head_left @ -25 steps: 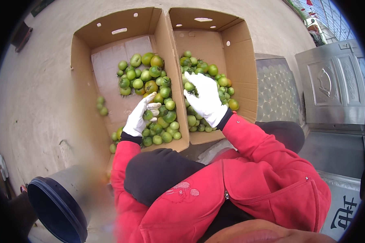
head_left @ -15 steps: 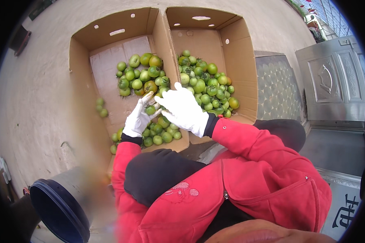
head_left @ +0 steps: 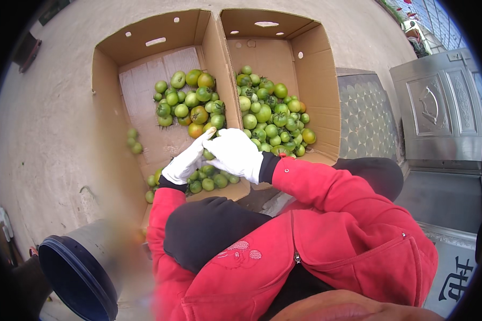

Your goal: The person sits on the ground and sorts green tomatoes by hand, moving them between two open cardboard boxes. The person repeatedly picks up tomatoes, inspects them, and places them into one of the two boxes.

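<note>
Two open cardboard boxes stand side by side, the left box (head_left: 108,75) and the right box (head_left: 316,69). Both hold green tomatoes, a few turning orange. Over the near part of the left box, my left hand (head_left: 185,163), in a white glove, is closed round a small green tomato (head_left: 208,154). My right hand (head_left: 234,154), gloved too, meets it from the right. Its fingers are bent in over the same tomato and their tips are partly hidden. One heap of tomatoes (head_left: 181,111) lies beyond my hands, another group of tomatoes (head_left: 208,183) just below them.
Right of the boxes lies a patterned mat (head_left: 367,115), with a silver metal door panel (head_left: 439,107) past it. A dark-rimmed bucket (head_left: 77,278) stands at the lower left. My knees come close to the boxes' near edges. A blur covers part of the left side.
Both hands have drawn closer together. My right hand has moved down and a little left, its fingers now bent over the tomato. The tomato has shifted slightly right and toward me.
</note>
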Tool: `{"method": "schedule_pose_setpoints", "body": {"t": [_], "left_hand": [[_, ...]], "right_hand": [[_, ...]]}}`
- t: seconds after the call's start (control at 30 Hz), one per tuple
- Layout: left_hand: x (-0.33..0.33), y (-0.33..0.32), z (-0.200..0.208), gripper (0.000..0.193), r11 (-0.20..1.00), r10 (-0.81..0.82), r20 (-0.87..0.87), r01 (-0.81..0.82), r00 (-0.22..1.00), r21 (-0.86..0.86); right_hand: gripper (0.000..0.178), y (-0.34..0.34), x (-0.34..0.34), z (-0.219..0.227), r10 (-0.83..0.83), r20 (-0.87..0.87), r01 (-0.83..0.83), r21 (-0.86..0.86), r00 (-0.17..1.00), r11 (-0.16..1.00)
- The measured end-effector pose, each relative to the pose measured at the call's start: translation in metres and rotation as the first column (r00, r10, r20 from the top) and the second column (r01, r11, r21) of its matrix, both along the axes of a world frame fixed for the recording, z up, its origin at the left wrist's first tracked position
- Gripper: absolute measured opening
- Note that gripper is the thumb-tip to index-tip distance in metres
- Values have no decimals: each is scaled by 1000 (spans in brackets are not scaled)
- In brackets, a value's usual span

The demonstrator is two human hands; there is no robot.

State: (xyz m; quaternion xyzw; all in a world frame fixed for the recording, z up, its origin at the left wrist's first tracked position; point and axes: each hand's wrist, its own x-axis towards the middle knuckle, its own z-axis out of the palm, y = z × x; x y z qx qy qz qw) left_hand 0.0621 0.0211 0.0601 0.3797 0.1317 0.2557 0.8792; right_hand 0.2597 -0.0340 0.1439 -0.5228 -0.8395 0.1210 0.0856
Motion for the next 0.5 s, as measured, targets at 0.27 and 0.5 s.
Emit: {"method": "schedule_pose_setpoints", "body": {"t": [0.27,0.5], "left_hand": [[-12,11,-46,73,602,738,-668,354,95,715],[-7,-1,-121,87,553,289,-946,781,147,291]], "right_hand": [[43,-4,5,-4,49,-30,-47,67,998,997],[58,-5,7,0,14,-81,-19,-70,997,997]]}}
